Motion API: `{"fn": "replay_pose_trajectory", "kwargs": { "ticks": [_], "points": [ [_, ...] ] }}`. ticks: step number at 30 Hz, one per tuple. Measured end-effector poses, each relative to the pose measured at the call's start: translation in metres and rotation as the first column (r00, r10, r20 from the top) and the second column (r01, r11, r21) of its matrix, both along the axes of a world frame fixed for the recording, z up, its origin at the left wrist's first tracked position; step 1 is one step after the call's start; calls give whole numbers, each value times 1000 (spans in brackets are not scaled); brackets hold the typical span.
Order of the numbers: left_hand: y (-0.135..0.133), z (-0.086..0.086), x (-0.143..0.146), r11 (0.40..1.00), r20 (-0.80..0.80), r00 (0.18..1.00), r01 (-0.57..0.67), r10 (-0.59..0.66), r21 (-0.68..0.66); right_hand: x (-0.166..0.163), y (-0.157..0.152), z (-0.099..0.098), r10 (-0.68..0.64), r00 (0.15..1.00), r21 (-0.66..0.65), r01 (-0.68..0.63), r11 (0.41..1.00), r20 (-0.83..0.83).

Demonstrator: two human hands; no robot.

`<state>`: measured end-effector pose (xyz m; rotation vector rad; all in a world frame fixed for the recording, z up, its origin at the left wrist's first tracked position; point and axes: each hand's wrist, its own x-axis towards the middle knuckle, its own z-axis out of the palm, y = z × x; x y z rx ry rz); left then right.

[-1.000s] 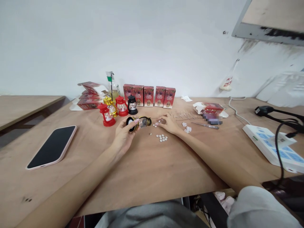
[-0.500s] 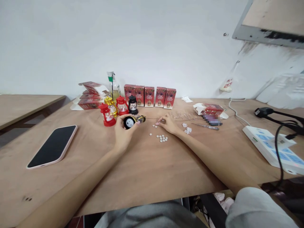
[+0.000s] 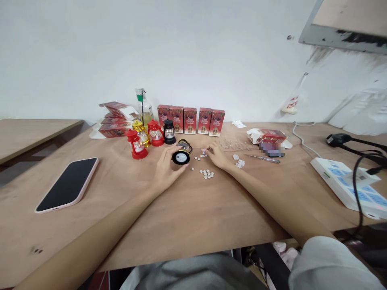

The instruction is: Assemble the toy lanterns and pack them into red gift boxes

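Observation:
My left hand (image 3: pixel 165 168) grips a small black-and-gold toy lantern (image 3: pixel 182 153), tipped so its round black base with a white middle faces me. My right hand (image 3: pixel 217 156) rests on the wooden table (image 3: pixel 193 209) just right of the lantern, fingers pinched together over tiny white discs. A loose cluster of several small white discs (image 3: pixel 206 174) lies on the table between the two hands, with a few more discs (image 3: pixel 197 158) near the fingertips.
Red, gold and black toy lanterns (image 3: pixel 137 144) stand at the back left before a row of red boxes (image 3: pixel 190 120) and a bottle (image 3: pixel 142 106). A phone (image 3: pixel 67 183) lies at the left. Screwdriver (image 3: pixel 262 158), opened box (image 3: pixel 266 137), power strip (image 3: pixel 347 181) and cables lie at the right.
My left hand has moved the lantern rightward and turned it, so its base now faces me. My right hand has stayed over the discs, shifting only slightly.

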<state>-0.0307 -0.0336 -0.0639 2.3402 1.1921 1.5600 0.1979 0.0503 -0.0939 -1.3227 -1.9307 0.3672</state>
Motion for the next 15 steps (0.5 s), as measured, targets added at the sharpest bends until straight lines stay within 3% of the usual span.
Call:
{"fn": "replay_pose_trajectory", "kwargs": {
  "ticks": [4, 11, 15],
  "points": [
    [5, -2, 1, 996, -29, 1000, -1, 4, 89, 6, 8, -9, -41, 987, -78, 29, 996, -154],
    [30, -7, 0, 984, -196, 981, 39, -5, 173, 5, 6, -8, 17, 997, -113, -26, 993, -80],
    [36, -7, 1, 987, -227, 972, -16, 54, 163, 5, 4, -5, 12, 994, -160, -29, 987, -109]
  ]
}}
